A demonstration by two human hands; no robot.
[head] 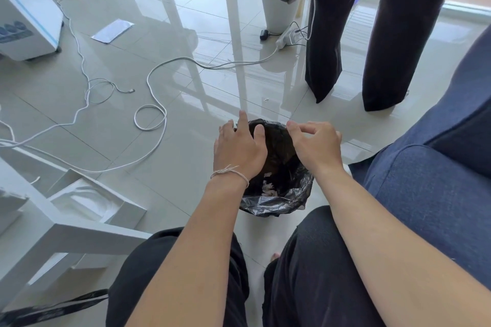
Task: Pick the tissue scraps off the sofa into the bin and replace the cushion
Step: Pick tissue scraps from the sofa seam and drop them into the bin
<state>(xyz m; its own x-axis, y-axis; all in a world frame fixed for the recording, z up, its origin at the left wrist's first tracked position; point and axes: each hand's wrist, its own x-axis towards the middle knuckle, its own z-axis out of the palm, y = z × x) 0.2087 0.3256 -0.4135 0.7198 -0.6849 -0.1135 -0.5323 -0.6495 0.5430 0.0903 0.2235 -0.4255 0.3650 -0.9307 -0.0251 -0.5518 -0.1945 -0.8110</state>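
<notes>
Both hands over the bin, dropping tissue scraps

We hold our left hand (239, 148) and right hand (316, 145) above the black-lined bin (279, 207), which stands on the floor between our knees, close enough to the blue sofa (430, 188) that scraps need only a short carry, we judge. The left grip is spread, fingers loose, holding nothing we can see. The right grip is half curled, thumb near forefinger; we cannot tell whether a scrap is pinched there. White tissue scraps (268, 188) lie inside the bin, directly below both grips and apart from them. The cushion is not in view.
</notes>
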